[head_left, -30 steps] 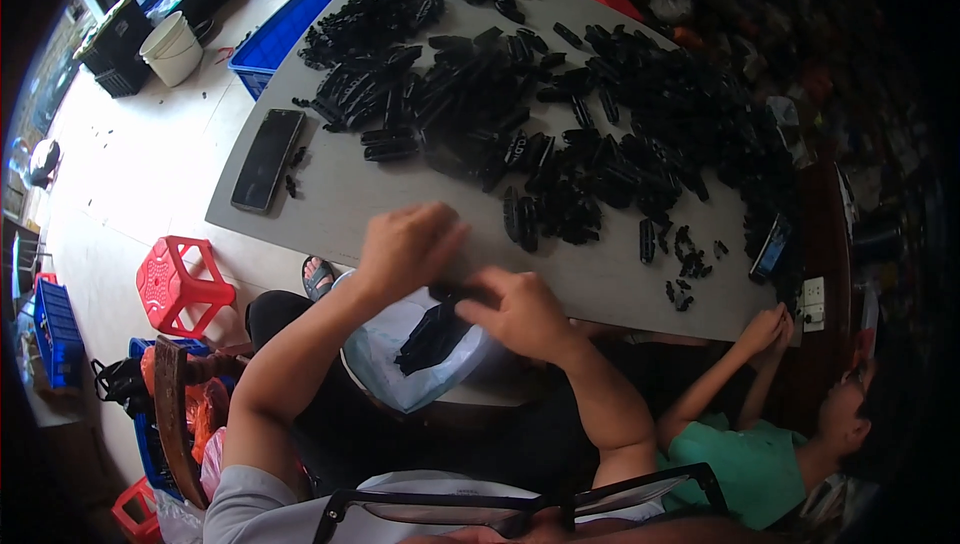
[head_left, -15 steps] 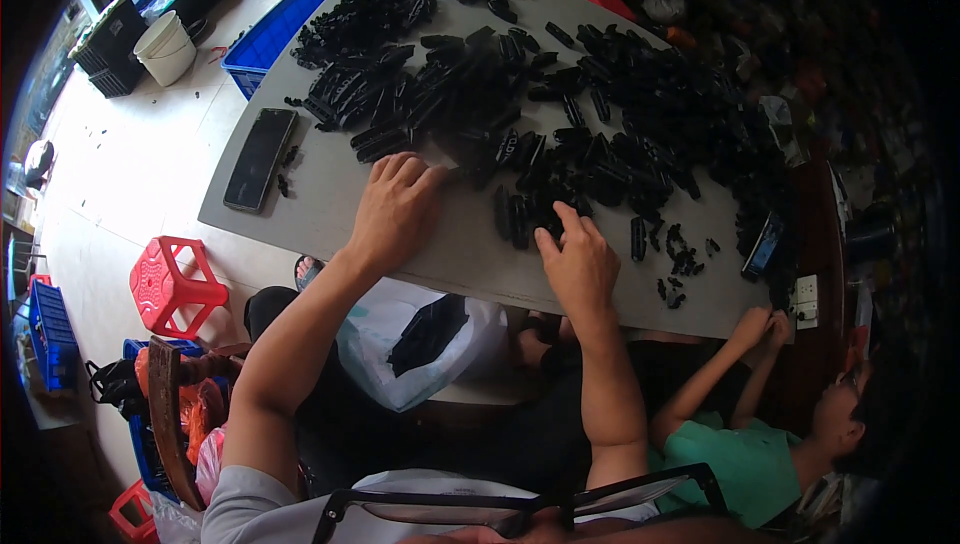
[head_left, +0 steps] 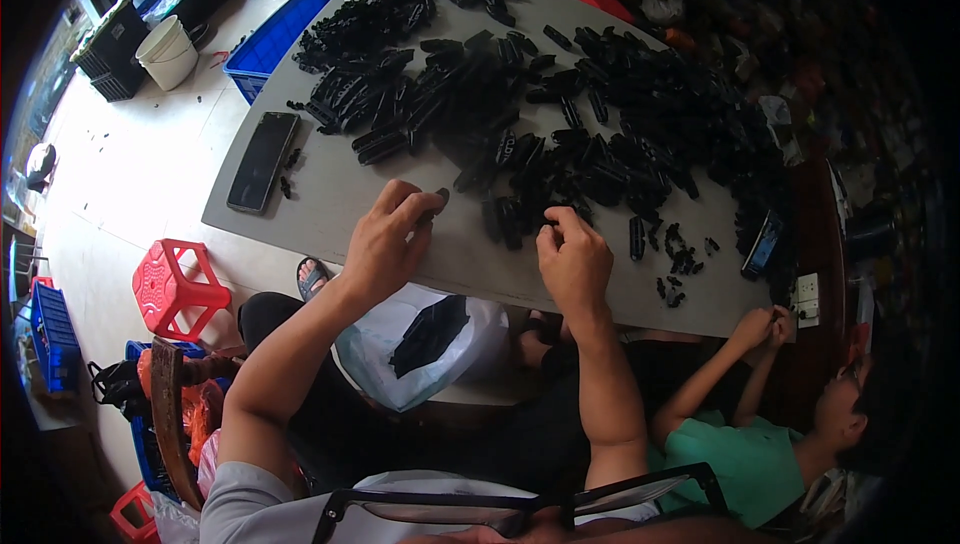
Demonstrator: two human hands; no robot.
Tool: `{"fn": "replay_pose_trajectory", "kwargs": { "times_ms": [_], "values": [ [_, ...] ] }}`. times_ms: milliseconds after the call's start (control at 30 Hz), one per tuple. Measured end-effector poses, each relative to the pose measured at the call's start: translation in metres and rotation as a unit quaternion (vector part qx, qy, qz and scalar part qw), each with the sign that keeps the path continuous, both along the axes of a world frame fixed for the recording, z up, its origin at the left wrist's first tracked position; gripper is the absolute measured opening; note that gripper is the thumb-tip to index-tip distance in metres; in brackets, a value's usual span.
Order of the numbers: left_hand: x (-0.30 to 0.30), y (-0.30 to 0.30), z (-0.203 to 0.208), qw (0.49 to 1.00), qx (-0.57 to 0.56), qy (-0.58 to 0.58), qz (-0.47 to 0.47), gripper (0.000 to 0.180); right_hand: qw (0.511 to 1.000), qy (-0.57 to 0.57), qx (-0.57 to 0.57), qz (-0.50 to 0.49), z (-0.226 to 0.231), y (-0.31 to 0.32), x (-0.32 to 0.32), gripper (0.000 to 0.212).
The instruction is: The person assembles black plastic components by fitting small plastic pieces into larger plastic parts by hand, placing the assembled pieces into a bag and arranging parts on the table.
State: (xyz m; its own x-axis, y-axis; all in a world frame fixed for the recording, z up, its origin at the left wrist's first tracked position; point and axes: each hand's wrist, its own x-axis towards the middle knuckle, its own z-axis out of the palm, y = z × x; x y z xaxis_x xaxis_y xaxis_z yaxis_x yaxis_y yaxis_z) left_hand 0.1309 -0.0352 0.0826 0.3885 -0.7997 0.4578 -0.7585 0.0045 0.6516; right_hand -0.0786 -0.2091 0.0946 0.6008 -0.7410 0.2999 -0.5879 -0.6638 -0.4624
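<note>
My left hand (head_left: 393, 236) is above the near edge of the grey table (head_left: 330, 214), fingers curled, with a dark piece (head_left: 442, 195) pinched at the fingertips. Over to the right, my right hand (head_left: 577, 259) has its thumb and forefinger bent close together beside a heap of small black parts (head_left: 553, 184). Whatever may be between those fingertips is too small to name. Between my hands stand a few black elongated plastic pieces (head_left: 503, 222). Behind them spreads a large pile of similar black pieces (head_left: 450, 89).
A phone (head_left: 262, 162) lies at the table's left, another phone (head_left: 764, 244) at its right. On my lap is a white plastic bag (head_left: 470, 334) with black pieces in it. A person in green (head_left: 735, 464) sits at my right. A red stool (head_left: 180, 284) and blue crate (head_left: 285, 34) stand left.
My left hand has drawn back toward me from the pile, its fingers now curled with a dark piece at the tips. My right hand has shifted slightly, thumb and forefinger closer together.
</note>
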Motion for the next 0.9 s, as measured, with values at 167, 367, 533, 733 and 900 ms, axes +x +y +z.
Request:
{"fn": "replay_pose_trajectory", "kwargs": {
  "times_ms": [167,367,533,733,900],
  "values": [
    [-0.001,0.002,0.008,0.998,0.001,0.063,-0.014,0.033,0.997,-0.070,0.009,0.015,0.000,-0.005,0.000,0.022],
    [-0.001,0.004,0.010,0.985,0.042,0.163,-0.032,0.030,0.937,-0.208,0.281,-0.001,0.004,-0.008,0.001,0.017],
    [-0.007,0.002,0.008,0.977,0.012,0.205,-0.059,0.027,0.847,-0.285,0.448,0.011,0.007,-0.014,0.002,0.019],
    [-0.013,0.001,0.007,0.972,0.064,0.213,-0.071,0.030,0.841,-0.275,0.467,0.003,0.004,-0.012,0.004,0.020],
    [-0.018,0.002,0.000,0.913,0.071,0.383,-0.123,0.026,0.830,-0.291,0.474,0.034,0.015,0.008,0.006,0.021]
  ]
}}
